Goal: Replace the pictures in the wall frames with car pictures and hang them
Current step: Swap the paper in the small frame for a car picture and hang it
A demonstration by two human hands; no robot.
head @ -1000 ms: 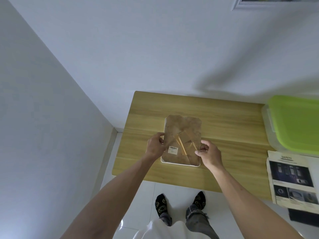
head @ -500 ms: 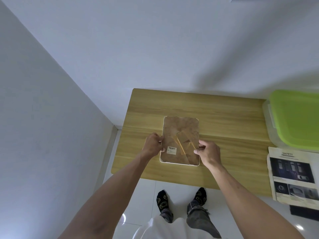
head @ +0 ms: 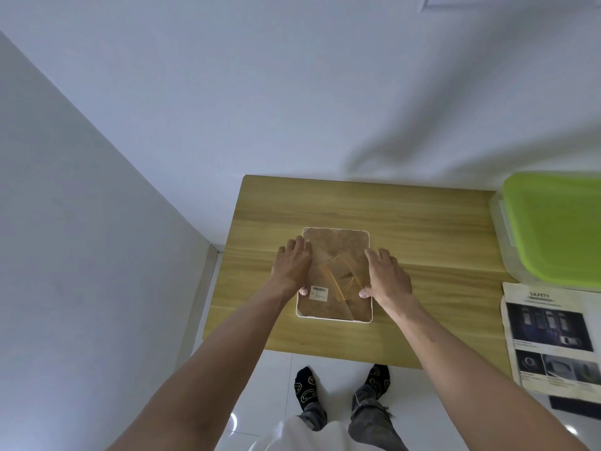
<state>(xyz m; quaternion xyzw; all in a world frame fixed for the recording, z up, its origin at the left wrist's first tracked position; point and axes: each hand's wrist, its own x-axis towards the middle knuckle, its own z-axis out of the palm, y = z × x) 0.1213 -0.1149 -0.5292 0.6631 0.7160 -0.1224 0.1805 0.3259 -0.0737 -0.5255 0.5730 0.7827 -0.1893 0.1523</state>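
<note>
A white-rimmed picture frame (head: pixel 335 242) lies face down on the wooden table (head: pixel 422 229), its brown backing board up. A folding stand (head: pixel 341 275) and a barcode label (head: pixel 319 292) sit on the board. My left hand (head: pixel 291 265) lies along the frame's left edge with its thumb on the board. My right hand (head: pixel 387 278) lies along the right edge the same way. Both hands hold the frame by its sides. A printed sheet with car pictures (head: pixel 549 330), headed SAFETY, rests at the table's right end.
A clear plastic box with a green lid (head: pixel 553 229) stands at the back right, beside the sheet. The corner of another frame on the wall (head: pixel 432 1) shows at the top edge. The table stands in a wall corner, and my socked feet are on white tiles below.
The frame was held tilted above the table between both hands. It now lies flat on the table, and my hands have spread along its two sides.
</note>
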